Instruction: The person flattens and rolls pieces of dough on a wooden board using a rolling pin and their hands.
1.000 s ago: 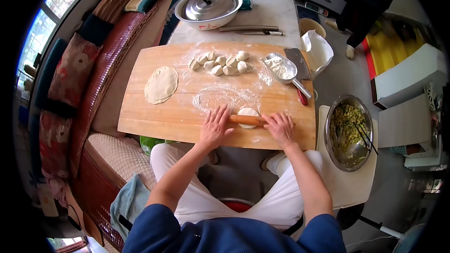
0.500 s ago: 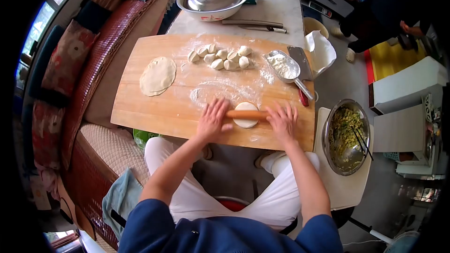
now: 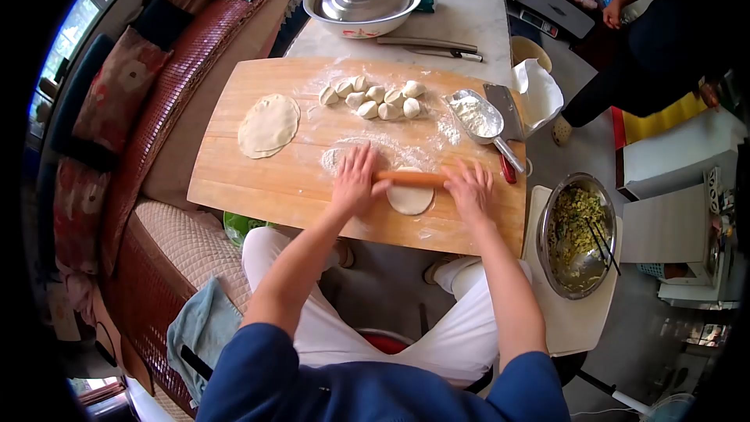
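Observation:
A wooden rolling pin [image 3: 418, 179] lies across the far part of a round dough wrapper [image 3: 410, 201] near the board's front edge. My left hand [image 3: 357, 180] is closed over the pin's left end, its fingers reaching past it. Over the right end, my right hand [image 3: 469, 187] holds the pin, fingers pointing away from me. Loose flour [image 3: 367, 148] is spread just beyond the pin. Several small dough pieces [image 3: 375, 98] sit farther back on the wooden board [image 3: 226, 164]. Flat rolled wrappers [image 3: 268, 126] lie overlapped at the left.
A flour scoop [image 3: 478, 116] and a cleaver [image 3: 504, 109] rest at the board's right. Beyond stands a lidded basin [image 3: 362, 1]. A metal bowl of chopped filling [image 3: 580, 227] with chopsticks is at the right. Another person [image 3: 648, 55] stands at the back right.
The rolling pin has moved away from me, from the wrapper's middle to its far part, with both hands on it. The other person's arm and legs have shifted.

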